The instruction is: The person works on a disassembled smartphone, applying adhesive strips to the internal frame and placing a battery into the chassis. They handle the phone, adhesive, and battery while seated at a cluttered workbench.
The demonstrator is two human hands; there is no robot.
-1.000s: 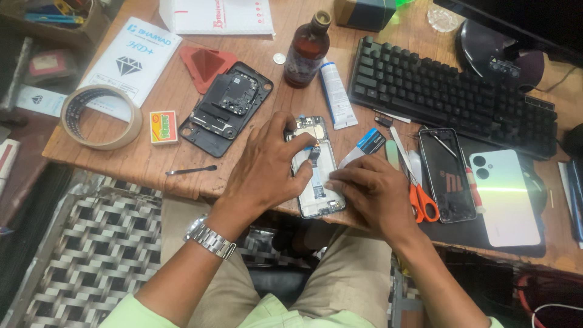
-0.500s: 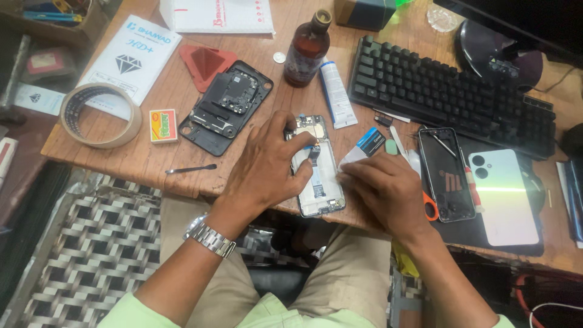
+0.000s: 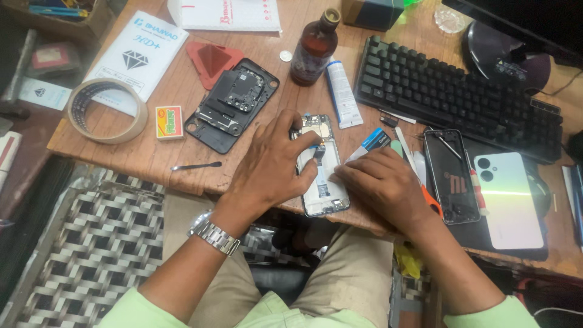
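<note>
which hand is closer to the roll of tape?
Left. The left hand rests on the opened phone, right of the tape roll; the right hand sits farther right, past the phone.

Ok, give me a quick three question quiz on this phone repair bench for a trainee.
1. True or false: the left hand presses on the opened phone at the desk's front edge.
2. What lies nearest the brown bottle? A) white tube B) tape roll C) matchbox
3. Fill in: the right hand holds a blue and white ____ against the phone.

Key: 1 true; 2 A; 3 card.
</note>
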